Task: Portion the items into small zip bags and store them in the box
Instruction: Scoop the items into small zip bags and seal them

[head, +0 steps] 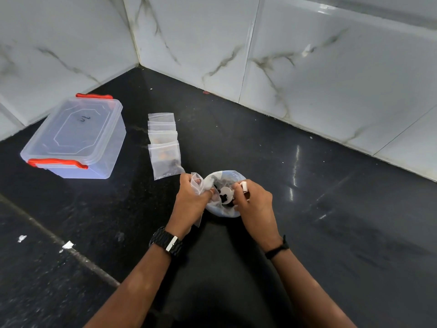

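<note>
A pale blue bowl [227, 174] stands on the black counter and holds small dark items. My left hand [190, 202] grips a small clear zip bag [198, 185] at the bowl's left rim. My right hand [254, 204] holds a white spoon [227, 192] with a few dark pieces on it, over the bowl and close to the bag's mouth. A row of several small zip bags [164, 144] lies to the upper left, some with contents. Further left stands a clear plastic box [75, 138] with red latches, its lid on.
Marble-tiled walls [307, 67] meet in a corner behind the black counter [331, 209]. Small white scraps [67, 245] lie on the counter at the lower left, beside a seam in the stone.
</note>
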